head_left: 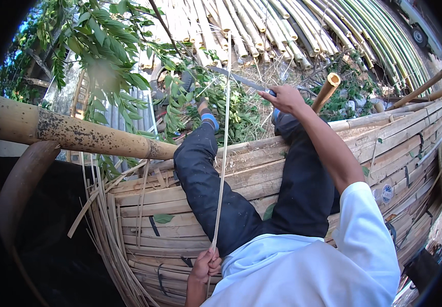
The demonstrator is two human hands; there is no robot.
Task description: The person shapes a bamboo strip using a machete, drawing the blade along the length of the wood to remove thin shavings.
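White shirt (292, 273) nearest, the person's left hand (206, 264) was clenched around the near part of a bamboo strip (225, 148); the right hand (288, 99) gripped a knife (246, 82) across its far part. If the strip flexed, the knife could slip toward the left leg (198, 166).

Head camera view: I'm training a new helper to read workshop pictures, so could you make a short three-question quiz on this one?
1. Which hand holds the knife?
2. True or false: the left hand grips a thin pale strip.
3. What lies beneath the dark trousers?
A) stacked slats
B) a metal bench
C) a woven mat

Key:
1. The right hand.
2. True; it grips near the strip's lower end.
3. A.
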